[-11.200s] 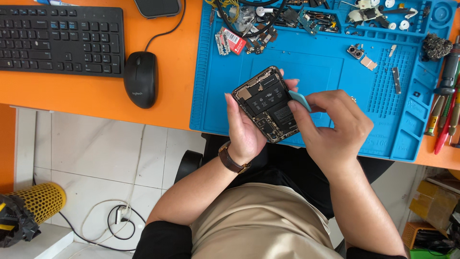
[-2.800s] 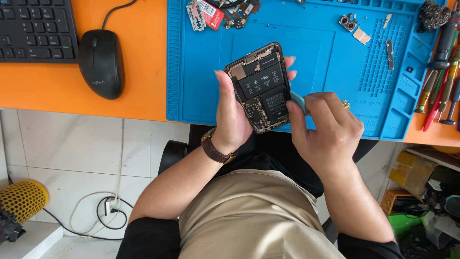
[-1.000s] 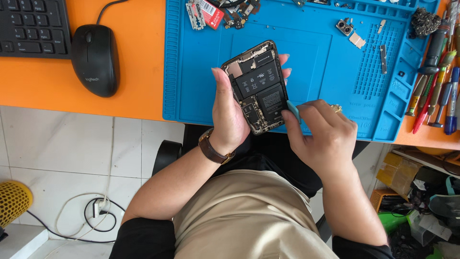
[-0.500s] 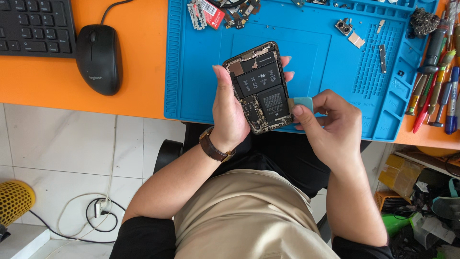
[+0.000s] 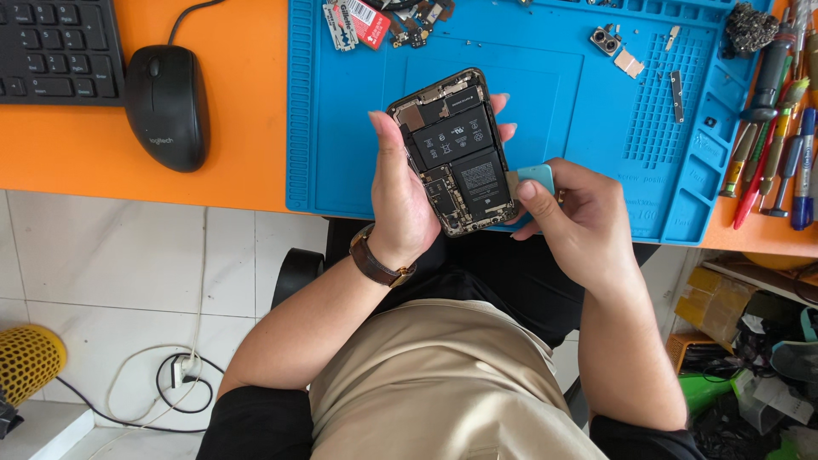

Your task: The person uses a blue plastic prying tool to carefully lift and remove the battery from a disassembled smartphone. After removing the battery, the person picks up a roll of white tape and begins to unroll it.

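holding an opened smartphone (image 5: 456,153) above the near edge of the blue work mat (image 5: 341,170), the left hand (image 5: 400,200) cradles it from the left and from beneath, thumb up along the left edge and fingertips showing past the right edge. the phone's back is off: black battery cells, a dark circuit board and small metal shields lie exposed, and the body tilts a little, its top end leaning away from the person. the right hand (image 5: 579,226) is curled shut around a small light-blue plastic pry tool (image 5: 535,179), pinched between thumb and fingers, with the tool touching the phone's lower right edge. a brown-strapped wristwatch (image 5: 379,264) sits on the left wrist.

the mat lies on an orange desk (image 5: 247,102). along its far edge are a red-and-white packet (image 5: 366,19), a tangle of small flex parts (image 5: 417,15), a tiny camera module (image 5: 605,39) and a few loose metal bits (image 5: 677,83). a row of screwdrivers and pens (image 5: 780,128) rests in the mat's right-hand trough, well apart from the hands. to the left of the mat stand a black mouse (image 5: 168,106) and, at the corner, a black keyboard (image 5: 55,51). below the desk, white floor tiles, a coiled cable (image 5: 183,383) and a yellow mesh object (image 5: 30,362) are visible.
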